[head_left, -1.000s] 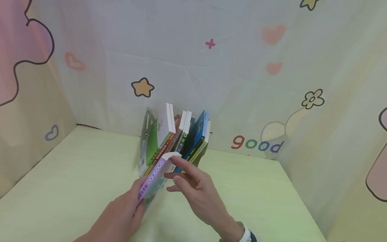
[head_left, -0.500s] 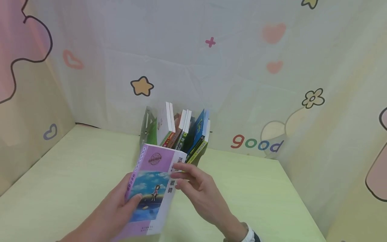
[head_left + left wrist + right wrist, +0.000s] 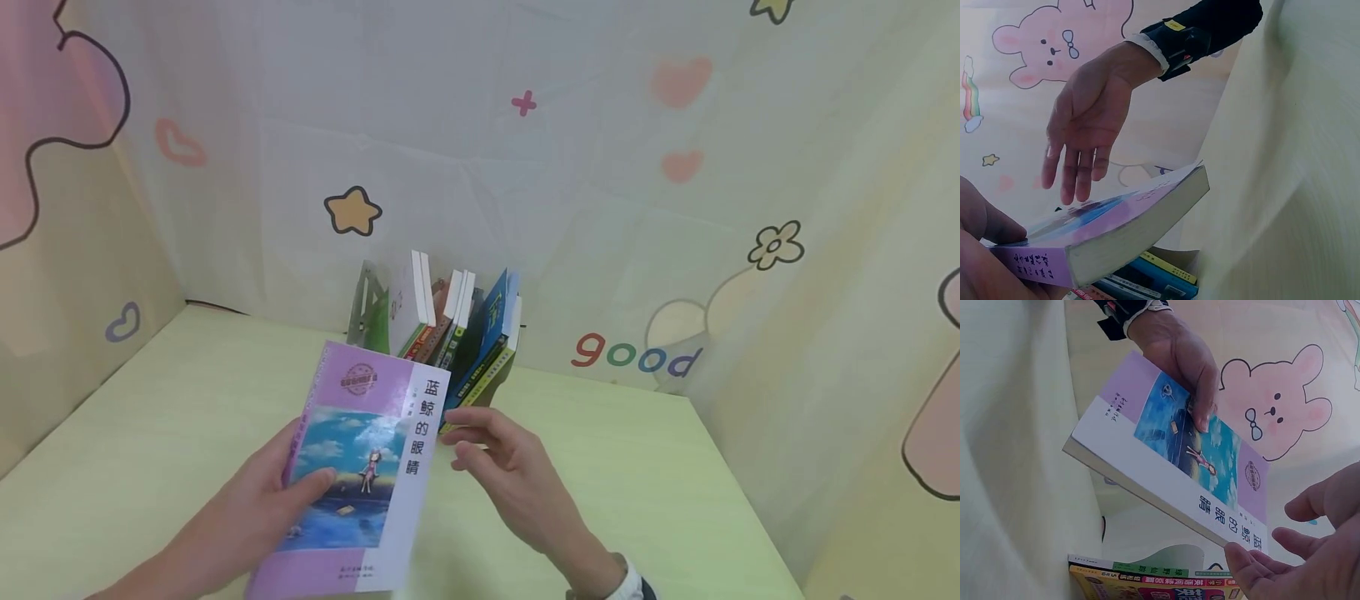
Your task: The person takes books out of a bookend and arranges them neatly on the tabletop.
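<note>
A thick paperback book (image 3: 352,467) with a purple and white cover and a blue sea picture faces up toward the head camera. My left hand (image 3: 258,492) grips it by the spine side, thumb lying across the cover picture. The spine and page block (image 3: 1141,231) show in the left wrist view. Beside the book's right edge my right hand (image 3: 517,479) hovers with fingers loosely bent, holding nothing. In the right wrist view its fingertips (image 3: 1238,556) overlap the book's top corner.
Behind the held book, several books (image 3: 491,325) lean in a grey book stand (image 3: 363,304) on the pale yellow-green table (image 3: 637,492). Printed cloth (image 3: 585,208) with stars and hearts hangs at the back and sides.
The book has turned from spine-on to front cover facing up, and moved left and nearer with my left hand. My right hand has shifted slightly right, away from the book.
</note>
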Demonstrator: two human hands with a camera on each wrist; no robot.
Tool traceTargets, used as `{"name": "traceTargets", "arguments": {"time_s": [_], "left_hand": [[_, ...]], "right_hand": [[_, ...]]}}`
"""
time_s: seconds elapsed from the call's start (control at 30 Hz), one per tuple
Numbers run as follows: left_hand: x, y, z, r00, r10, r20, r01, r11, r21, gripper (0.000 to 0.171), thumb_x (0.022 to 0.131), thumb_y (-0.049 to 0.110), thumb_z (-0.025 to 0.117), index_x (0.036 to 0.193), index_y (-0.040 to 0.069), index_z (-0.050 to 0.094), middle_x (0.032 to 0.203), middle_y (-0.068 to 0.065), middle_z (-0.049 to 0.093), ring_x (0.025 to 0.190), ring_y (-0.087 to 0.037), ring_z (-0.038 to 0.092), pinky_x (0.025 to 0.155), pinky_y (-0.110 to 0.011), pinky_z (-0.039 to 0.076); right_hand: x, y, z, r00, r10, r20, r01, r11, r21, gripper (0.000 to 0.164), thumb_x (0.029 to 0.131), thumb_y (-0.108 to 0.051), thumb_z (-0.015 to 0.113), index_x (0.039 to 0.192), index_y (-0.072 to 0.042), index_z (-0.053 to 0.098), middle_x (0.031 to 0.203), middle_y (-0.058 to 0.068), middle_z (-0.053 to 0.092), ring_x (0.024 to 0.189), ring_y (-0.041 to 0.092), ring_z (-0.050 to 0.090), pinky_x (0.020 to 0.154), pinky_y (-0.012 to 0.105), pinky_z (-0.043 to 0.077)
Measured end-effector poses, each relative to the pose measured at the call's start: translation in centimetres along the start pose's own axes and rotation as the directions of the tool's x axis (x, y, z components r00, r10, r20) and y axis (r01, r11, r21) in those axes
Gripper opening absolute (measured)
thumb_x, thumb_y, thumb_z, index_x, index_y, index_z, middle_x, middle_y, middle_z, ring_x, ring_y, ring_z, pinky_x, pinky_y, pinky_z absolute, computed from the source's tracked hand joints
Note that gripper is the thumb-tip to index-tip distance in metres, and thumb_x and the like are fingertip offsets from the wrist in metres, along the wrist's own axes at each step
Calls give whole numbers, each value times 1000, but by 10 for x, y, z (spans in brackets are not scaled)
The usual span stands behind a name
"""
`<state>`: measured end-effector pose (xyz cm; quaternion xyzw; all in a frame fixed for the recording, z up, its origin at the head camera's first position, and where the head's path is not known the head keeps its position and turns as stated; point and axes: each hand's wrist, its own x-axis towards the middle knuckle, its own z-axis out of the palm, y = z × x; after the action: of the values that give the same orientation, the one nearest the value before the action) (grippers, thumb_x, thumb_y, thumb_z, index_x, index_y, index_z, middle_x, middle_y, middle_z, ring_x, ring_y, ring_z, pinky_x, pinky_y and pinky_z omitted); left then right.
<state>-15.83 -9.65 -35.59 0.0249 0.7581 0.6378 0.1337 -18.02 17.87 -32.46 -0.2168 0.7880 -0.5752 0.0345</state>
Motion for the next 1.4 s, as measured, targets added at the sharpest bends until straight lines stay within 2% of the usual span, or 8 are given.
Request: {"name": "traceTargets", "arguments": {"time_s": [0.23, 0.4, 0.73, 0.97, 1.17, 1.4], "left_hand": [[0, -1, -10, 999, -32, -35, 33, 999, 38, 76, 106, 19, 61, 166, 13, 14, 141, -20, 56, 96, -24, 70, 77, -48, 63], [-3, -6, -19, 999, -17, -33, 18, 999, 43, 78, 106, 24, 61, 166, 13, 13, 141, -18, 57, 98, -23, 69, 81, -44, 62], [-5, -17, -30, 999, -15, -41, 14, 1000, -27, 75, 106, 23, 61, 165, 11, 15, 130, -17, 64, 92, -27, 72, 76, -41, 63], [-4, -17, -41, 995, -80, -60, 80, 997, -8, 81, 106, 29, 60, 166, 8, 9, 135, -21, 60, 92, -25, 72, 77, -43, 63], [-6, -23, -52, 995, -72, -68, 72, 997, 4, 81, 107, 30, 58, 165, 6, 7, 135, -21, 61, 95, -24, 72, 77, -39, 62], [-8, -33, -62, 991, -120, -63, 115, 991, -71, 84, 107, 28, 58, 166, 10, 1, 128, -16, 66, 91, -29, 74, 75, -45, 63]], "right_hand": [[0, 3, -5, 998, 45, -43, -47, 998, -41, 30, 105, -7, 58, 134, -1, 61, 126, 13, 67, 114, 26, 65, 92, 27, 57], [-1, 4, -7, 998, 50, -40, -50, 999, -19, 31, 105, -7, 58, 135, 1, 61, 128, 15, 66, 115, 28, 64, 92, 28, 57], [-1, 9, -8, 997, 74, -36, -74, 997, 2, 30, 105, -7, 58, 134, 1, 60, 129, 16, 65, 116, 28, 64, 91, 28, 57], [1, 15, -11, 996, 76, -49, -78, 996, -42, 29, 105, -5, 57, 134, 0, 61, 131, 13, 65, 116, 27, 64, 90, 28, 58], [5, 23, -22, 987, 89, -131, -101, 992, -81, 28, 104, -3, 58, 131, -4, 64, 125, 10, 67, 112, 25, 66, 89, 29, 59], [15, 36, -40, 972, 17, -234, -59, 983, -176, 30, 101, 2, 60, 131, 0, 64, 126, 12, 67, 113, 29, 66, 89, 30, 59]]}}
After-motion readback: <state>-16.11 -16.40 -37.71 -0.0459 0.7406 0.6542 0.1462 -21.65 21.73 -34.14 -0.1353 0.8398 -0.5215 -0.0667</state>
